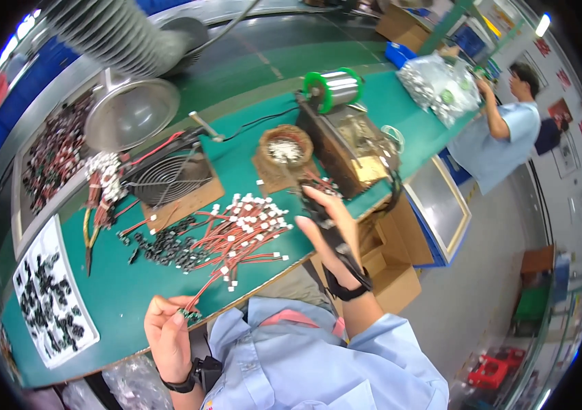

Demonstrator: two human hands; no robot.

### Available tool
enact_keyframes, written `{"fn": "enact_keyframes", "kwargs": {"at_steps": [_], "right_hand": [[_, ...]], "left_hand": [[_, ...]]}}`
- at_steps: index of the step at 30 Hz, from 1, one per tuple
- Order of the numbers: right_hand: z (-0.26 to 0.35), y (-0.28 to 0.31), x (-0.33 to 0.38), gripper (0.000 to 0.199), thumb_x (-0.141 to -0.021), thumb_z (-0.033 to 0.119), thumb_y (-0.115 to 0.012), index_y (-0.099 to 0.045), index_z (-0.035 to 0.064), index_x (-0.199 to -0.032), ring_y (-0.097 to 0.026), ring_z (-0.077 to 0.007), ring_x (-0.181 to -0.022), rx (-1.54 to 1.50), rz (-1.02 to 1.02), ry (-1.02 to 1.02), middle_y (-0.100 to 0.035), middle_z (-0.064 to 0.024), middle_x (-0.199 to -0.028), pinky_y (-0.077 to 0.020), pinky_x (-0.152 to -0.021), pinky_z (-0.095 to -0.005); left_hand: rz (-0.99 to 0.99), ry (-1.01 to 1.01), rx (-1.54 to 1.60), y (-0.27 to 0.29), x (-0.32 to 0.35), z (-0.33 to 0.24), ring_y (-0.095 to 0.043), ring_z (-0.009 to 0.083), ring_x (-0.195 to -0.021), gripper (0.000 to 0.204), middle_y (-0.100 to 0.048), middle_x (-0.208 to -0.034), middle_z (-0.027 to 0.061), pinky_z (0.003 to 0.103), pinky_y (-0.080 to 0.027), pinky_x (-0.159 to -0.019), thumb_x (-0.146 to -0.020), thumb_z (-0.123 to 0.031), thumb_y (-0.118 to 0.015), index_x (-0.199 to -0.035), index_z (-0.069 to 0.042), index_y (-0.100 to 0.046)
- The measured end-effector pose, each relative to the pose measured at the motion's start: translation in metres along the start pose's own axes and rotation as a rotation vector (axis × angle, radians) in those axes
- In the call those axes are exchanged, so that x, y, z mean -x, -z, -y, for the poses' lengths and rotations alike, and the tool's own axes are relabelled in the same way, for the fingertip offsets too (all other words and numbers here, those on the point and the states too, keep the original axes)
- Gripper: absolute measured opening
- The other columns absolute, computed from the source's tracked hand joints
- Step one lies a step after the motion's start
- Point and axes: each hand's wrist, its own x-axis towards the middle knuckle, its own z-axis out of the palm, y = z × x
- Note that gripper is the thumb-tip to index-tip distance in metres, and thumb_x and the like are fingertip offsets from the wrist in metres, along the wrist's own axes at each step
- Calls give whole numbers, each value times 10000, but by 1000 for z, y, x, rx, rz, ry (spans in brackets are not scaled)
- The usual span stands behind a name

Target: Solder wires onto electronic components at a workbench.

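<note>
Near the bench's front edge, my left hand [168, 336] pinches a small green circuit board [190, 316]. Red wires run from it up to the wire pile. My right hand [339, 236] is wrapped round the black handle of a soldering iron [315, 208], its cord lying along my wrist. The iron's blurred tip points at a round brown pot [265, 145] with whitish pieces inside; whether it touches them I cannot tell. Between my hands and the fan lie red wire leads with white connectors [250, 222] and a heap of small black parts [174, 249].
A solder wire spool [337, 90] sits by a metal box [332, 147] beyond my right hand. A fan [171, 179], metal fume hood [130, 113], pliers [88, 239] and white sheet of black parts [80, 342] stand left. Another person [503, 130] works far right.
</note>
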Motion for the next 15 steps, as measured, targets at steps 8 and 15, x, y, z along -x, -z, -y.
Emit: {"fn": "enact_keyframes", "kwargs": {"at_steps": [8,15], "right_hand": [[29,-9,54,475,-710,182,-748,-555,21,-1113,-547,-146,-733,-290,85,45,-605,-45,-849,-401,-800,-317],[44,-15,49,450,-622,297,-785,-609,80,-974,-515,-154,-563,-3,477,584,-581,-3,-586,-301,-699,-360]], "left_hand": [[-146,-64,-166,-4,-14,1,-565,159,-846,99,-628,-1016,192,260,-437,-719,-843,-81,-559,-831,-48,-466],[-123,-101,-166,-8,-15,2,-591,159,-834,106,-626,-1045,208,274,-461,-731,-854,-37,-554,-855,-47,-449]]}}
